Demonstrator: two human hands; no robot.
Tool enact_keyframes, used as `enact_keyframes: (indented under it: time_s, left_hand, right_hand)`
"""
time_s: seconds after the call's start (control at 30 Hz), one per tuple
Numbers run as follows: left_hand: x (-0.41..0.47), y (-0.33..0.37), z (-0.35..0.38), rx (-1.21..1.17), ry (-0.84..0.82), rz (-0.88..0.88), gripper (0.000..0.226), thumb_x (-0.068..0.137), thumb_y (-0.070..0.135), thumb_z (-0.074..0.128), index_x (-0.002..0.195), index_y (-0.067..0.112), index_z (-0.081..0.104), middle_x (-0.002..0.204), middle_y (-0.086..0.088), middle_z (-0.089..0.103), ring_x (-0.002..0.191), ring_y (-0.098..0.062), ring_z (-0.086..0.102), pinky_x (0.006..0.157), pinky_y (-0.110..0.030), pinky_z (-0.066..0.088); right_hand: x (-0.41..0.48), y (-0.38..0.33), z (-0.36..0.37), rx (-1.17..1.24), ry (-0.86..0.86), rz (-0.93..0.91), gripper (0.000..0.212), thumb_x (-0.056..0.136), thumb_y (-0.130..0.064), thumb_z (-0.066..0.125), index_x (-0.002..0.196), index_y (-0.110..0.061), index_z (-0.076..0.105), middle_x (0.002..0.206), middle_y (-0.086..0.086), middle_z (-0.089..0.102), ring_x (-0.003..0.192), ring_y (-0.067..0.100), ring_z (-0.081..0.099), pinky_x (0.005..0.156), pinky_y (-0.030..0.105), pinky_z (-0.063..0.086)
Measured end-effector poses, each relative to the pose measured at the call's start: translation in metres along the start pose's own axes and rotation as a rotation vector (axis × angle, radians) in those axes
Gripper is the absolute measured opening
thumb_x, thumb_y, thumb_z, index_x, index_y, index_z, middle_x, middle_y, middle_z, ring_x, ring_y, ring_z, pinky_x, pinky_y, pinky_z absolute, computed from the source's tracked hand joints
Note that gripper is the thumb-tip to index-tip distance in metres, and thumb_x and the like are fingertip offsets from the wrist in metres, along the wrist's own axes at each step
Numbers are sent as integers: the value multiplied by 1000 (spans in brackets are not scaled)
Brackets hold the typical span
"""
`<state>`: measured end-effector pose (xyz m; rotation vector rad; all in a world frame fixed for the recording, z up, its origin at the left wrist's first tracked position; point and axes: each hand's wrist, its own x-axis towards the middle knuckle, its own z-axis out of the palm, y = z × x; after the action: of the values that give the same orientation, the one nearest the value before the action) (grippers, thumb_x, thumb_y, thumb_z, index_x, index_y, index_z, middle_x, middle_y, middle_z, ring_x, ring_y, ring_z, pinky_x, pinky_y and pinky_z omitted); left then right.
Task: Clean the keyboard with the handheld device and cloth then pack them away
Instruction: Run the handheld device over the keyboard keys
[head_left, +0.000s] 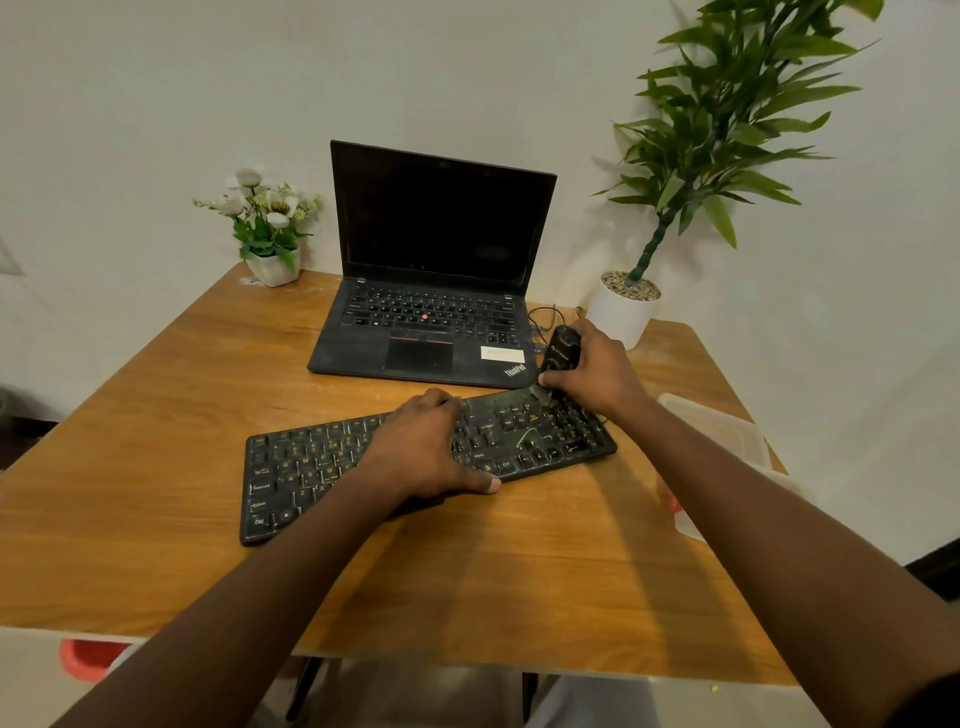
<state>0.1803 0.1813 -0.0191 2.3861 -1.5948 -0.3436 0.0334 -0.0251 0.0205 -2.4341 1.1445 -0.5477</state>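
Fingers (589, 332) round glossy device (563, 353), left hand (426, 447) clasping keyboard (291, 467)

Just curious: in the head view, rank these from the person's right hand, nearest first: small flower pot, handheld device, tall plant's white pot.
1. handheld device: gripped in the right hand, at the keyboard's right end.
2. tall plant's white pot: just behind that hand, back right.
3. small flower pot: back-left corner.

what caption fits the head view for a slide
Cleaning in progress: right hand holds a black handheld device at the far right corner of the keyboard, left hand gripping it, laptop behind.
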Motion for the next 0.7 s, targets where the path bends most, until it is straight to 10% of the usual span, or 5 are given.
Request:
enact_keyframes:
  time_s: [0.23,0.7]
  left_hand:
    - [-1,-2,2,0,8,-8,131,56,91,72,159,21,33,160,3,37,143,-21,39,114,-48,44]
    - [-1,1,1,-5,-1,-18,131,55,91,72,159,21,34,158,4,36,143,-21,38,113,-47,43]
  right_hand:
    - [7,25,-16,-123,58,55,61,79,-22,89,126,-9,52,112,17,70,98,34,68,70,34,47]
    - [3,1,1,-41,-39,-47,65,75,-33,91,127,-15,56,116,7,69,105,24,64,86,40,55]
